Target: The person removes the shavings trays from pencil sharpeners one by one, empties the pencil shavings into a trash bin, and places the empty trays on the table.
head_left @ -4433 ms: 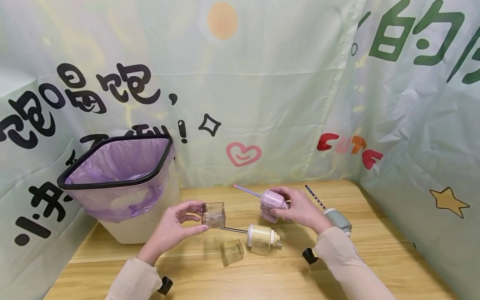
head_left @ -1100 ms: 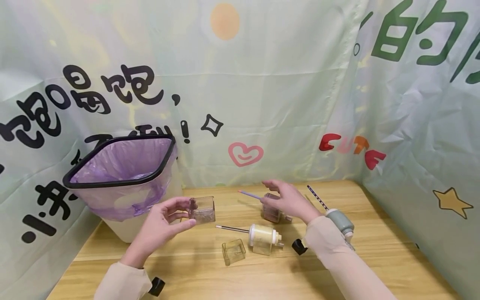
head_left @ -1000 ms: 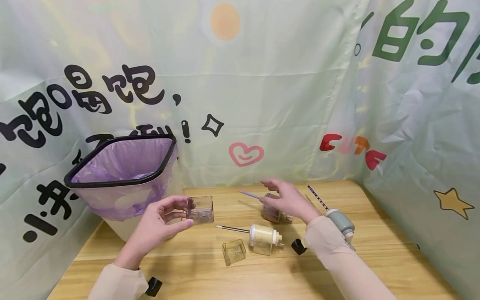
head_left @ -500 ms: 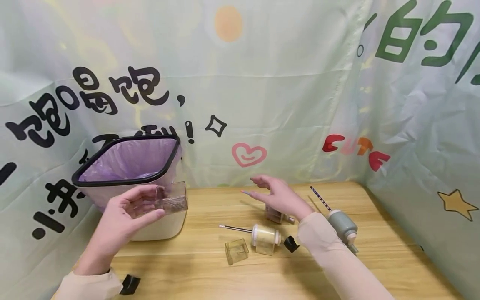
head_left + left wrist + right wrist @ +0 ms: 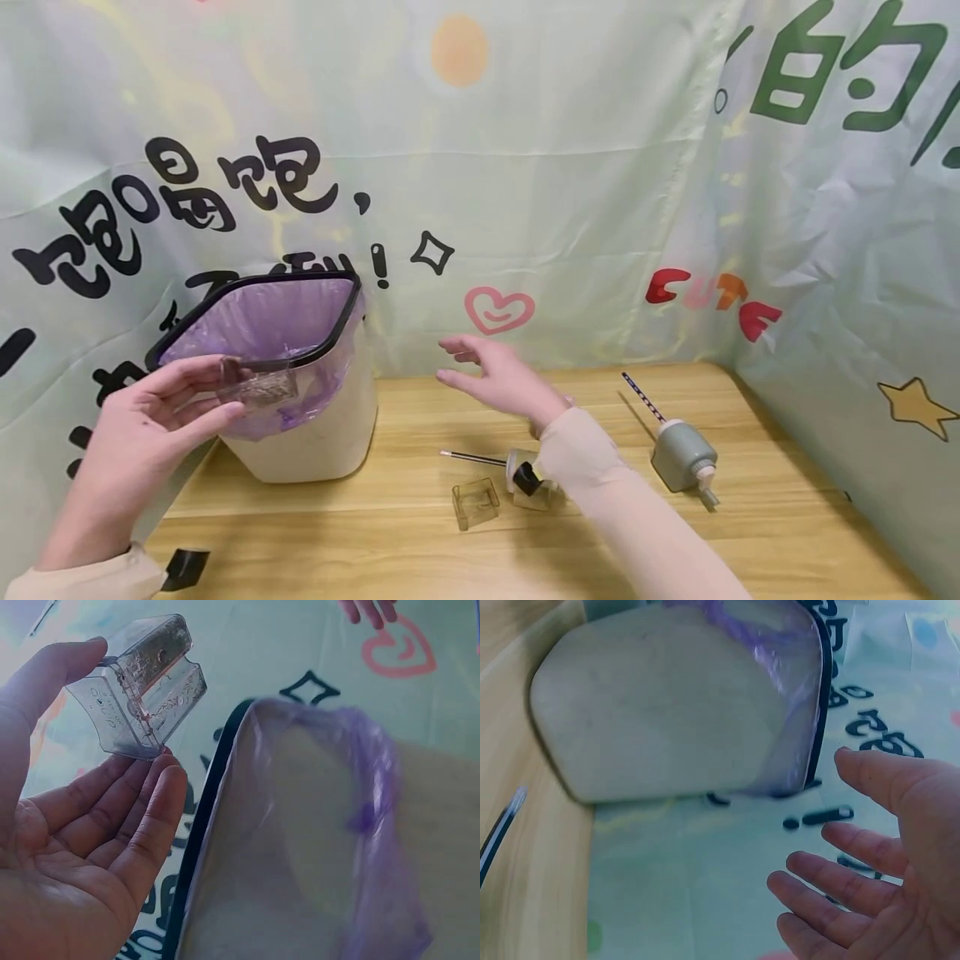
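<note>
Near the bin (image 5: 322, 450), the left hand (image 5: 142, 429) pinches a clear box (image 5: 264, 388) (right hand (image 5: 498, 377) extended, spread).

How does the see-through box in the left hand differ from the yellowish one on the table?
Tint: the held box is smoky grey-brown, the other box yellowish.
Place: the left hand holds the held box in the air; the other box rests on the table.
Contents: dark bits show in the held box; in the other box none can be made out.
Both are see-through.
</note>
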Demonstrator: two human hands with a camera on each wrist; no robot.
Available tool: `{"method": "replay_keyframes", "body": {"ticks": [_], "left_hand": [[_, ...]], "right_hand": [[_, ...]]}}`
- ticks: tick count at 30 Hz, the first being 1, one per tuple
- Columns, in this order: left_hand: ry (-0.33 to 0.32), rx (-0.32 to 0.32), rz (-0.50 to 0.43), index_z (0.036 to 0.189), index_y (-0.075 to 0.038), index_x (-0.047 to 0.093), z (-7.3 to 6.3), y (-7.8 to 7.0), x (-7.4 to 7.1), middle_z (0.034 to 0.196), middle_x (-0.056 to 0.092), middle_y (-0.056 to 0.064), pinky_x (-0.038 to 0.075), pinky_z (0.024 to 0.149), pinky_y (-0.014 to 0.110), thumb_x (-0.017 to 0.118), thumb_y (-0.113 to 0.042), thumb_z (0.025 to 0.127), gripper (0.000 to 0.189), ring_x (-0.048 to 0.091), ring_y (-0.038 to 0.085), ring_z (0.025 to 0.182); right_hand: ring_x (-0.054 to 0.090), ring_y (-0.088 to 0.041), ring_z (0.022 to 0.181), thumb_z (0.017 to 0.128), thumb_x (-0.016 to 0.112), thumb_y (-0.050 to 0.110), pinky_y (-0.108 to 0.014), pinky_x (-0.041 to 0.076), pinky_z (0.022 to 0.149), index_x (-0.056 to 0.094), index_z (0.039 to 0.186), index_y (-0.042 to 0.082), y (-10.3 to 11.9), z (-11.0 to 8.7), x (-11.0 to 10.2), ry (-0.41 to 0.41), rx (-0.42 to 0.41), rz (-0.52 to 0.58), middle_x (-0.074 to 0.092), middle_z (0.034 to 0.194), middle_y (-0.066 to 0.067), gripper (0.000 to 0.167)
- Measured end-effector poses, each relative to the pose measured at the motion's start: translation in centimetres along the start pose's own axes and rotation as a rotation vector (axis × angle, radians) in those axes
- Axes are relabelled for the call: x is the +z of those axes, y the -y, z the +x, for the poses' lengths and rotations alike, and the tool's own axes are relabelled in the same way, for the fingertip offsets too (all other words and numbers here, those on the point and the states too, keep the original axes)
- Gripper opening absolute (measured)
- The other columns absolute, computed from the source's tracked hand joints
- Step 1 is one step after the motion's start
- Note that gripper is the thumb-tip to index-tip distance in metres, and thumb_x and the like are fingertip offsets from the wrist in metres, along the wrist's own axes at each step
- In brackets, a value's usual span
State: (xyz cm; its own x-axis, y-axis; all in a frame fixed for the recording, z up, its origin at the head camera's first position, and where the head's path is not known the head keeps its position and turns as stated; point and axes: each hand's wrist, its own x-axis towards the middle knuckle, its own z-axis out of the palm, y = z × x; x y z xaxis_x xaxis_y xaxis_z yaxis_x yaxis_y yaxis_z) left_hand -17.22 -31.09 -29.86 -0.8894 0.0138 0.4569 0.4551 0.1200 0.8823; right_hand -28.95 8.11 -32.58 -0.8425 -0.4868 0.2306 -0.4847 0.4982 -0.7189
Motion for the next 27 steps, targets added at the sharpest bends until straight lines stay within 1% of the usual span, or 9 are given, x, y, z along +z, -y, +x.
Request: {"method": "replay_keyframes", "body": {"ticks": [5,8,12,15,18,20,23,25,27], "left_hand": [[-0.021,0.059,-0.018,0.135,0.005,0.066,0.7,-0.1,-1.3,0.122,0.081,-0.002,0.061,0.085,0.013,0.072,0.027,0.086,0.055,0.079,0.006,0.100],[-0.042,0.071,-0.015,0.133,0.004,0.067,1.1,-0.1,-2.0,0.119,0.081,-0.002,0.061,0.084,0.012,0.072,0.027,0.085,0.054,0.079,0.005,0.099],[-0.071,0.085,-0.018,0.132,0.002,0.069,1.3,0.0,-3.3,0.119,0.081,-0.003,0.061,0.083,0.011,0.070,0.028,0.085,0.054,0.078,0.003,0.102],[-0.094,0.087,0.000,0.131,-0.001,0.070,1.6,0.1,-4.4,0.118,0.081,-0.006,0.059,0.081,0.009,0.070,0.027,0.087,0.052,0.077,0.001,0.103],[-0.110,0.087,0.032,0.130,-0.004,0.071,2.1,0.3,-5.1,0.117,0.081,-0.009,0.058,0.079,0.006,0.071,0.024,0.088,0.050,0.076,-0.001,0.101],[-0.117,0.099,0.010,0.128,-0.003,0.072,2.6,0.5,-5.4,0.117,0.082,-0.009,0.058,0.081,0.006,0.070,0.025,0.087,0.050,0.076,-0.001,0.100],[-0.129,0.138,0.005,0.126,-0.002,0.073,3.1,0.8,-5.7,0.114,0.082,-0.009,0.057,0.081,0.005,0.068,0.029,0.086,0.051,0.076,-0.002,0.098],[-0.138,0.158,0.016,0.124,-0.003,0.073,3.3,1.0,-5.9,0.111,0.082,-0.009,0.057,0.083,0.005,0.068,0.030,0.086,0.051,0.077,-0.002,0.096],[-0.147,0.160,0.065,0.123,-0.005,0.074,3.4,1.1,-6.0,0.109,0.082,-0.012,0.055,0.082,0.003,0.069,0.028,0.086,0.050,0.076,-0.004,0.094]], "right_hand": [[0.058,-0.025,0.145,0.105,0.069,0.040,-0.048,0.051,0.120,0.054,0.156,0.016,2.0,1.3,0.7,0.006,-0.042,0.011,0.057,0.161,0.000,0.058],[0.058,-0.025,0.146,0.106,0.069,0.040,-0.047,0.050,0.121,0.053,0.157,0.015,3.2,2.1,1.2,-0.002,-0.053,0.024,0.057,0.161,-0.002,0.059],[0.058,-0.025,0.146,0.106,0.067,0.042,-0.044,0.050,0.121,0.050,0.158,0.014,4.7,3.2,2.5,0.000,-0.077,0.034,0.057,0.161,-0.005,0.062],[0.058,-0.023,0.146,0.106,0.066,0.045,-0.040,0.051,0.120,0.050,0.159,0.015,5.9,4.1,3.5,0.000,-0.094,0.011,0.056,0.162,-0.004,0.063],[0.057,-0.019,0.147,0.106,0.066,0.048,-0.037,0.050,0.121,0.050,0.159,0.017,7.1,4.9,4.1,-0.025,-0.102,-0.020,0.057,0.161,-0.002,0.064],[0.057,-0.018,0.146,0.105,0.066,0.050,-0.036,0.049,0.121,0.051,0.159,0.018,7.7,5.3,4.4,-0.039,-0.103,-0.042,0.058,0.160,-0.002,0.064],[0.057,-0.018,0.145,0.106,0.065,0.051,-0.035,0.049,0.121,0.051,0.158,0.019,8.4,5.8,5.1,-0.052,-0.110,-0.076,0.058,0.159,-0.002,0.063],[0.056,-0.018,0.146,0.106,0.064,0.053,-0.034,0.047,0.122,0.052,0.158,0.020,8.8,6.0,5.6,-0.063,-0.111,-0.097,0.057,0.160,-0.001,0.064],[0.053,-0.017,0.149,0.105,0.063,0.056,-0.034,0.045,0.124,0.052,0.158,0.021,9.1,6.2,5.9,-0.079,-0.112,-0.105,0.055,0.162,0.001,0.064]]}}
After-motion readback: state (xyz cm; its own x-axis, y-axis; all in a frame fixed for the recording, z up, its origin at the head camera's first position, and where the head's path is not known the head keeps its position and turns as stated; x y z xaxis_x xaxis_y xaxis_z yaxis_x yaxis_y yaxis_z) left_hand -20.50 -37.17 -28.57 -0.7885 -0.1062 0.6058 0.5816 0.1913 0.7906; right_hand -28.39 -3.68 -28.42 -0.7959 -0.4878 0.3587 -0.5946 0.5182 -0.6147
